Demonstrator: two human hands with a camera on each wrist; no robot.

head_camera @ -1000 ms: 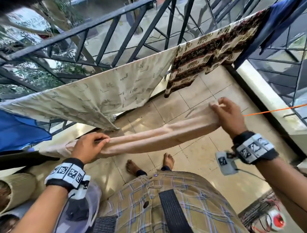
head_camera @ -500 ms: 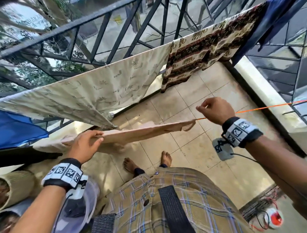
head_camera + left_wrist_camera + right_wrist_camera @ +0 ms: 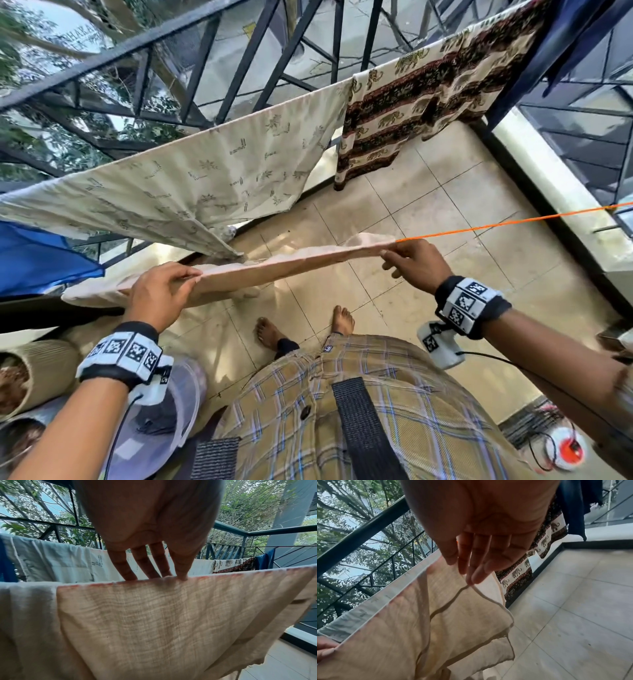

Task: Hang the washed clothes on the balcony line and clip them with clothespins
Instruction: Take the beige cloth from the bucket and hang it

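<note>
A beige cloth [image 3: 291, 267] hangs folded over the orange line [image 3: 513, 222] in front of me. My left hand [image 3: 164, 291] lies on the fold at the cloth's left part, its straight fingers [image 3: 144, 566] touching the top edge [image 3: 154, 580]. My right hand [image 3: 411, 263] is at the cloth's right end, where the line comes out. Its fingertips [image 3: 474, 577] pinch the hem [image 3: 481, 595], which rises to a peak there. The cloth's two layers [image 3: 436, 622] hang below. No clothespin shows in any view.
A cream printed cloth [image 3: 191, 181], an elephant-patterned cloth [image 3: 428, 102] and a blue cloth [image 3: 30, 260] hang along the dark railing [image 3: 137, 51]. A dark blue garment [image 3: 575, 41] hangs at top right. Woven baskets [image 3: 34, 370] stand at my left on the tiled floor [image 3: 428, 192].
The bunched cloth has been drawn out flat along the line. My right hand let go of the thick end, then took the hem at the right end. My left hand shifted slightly right.
</note>
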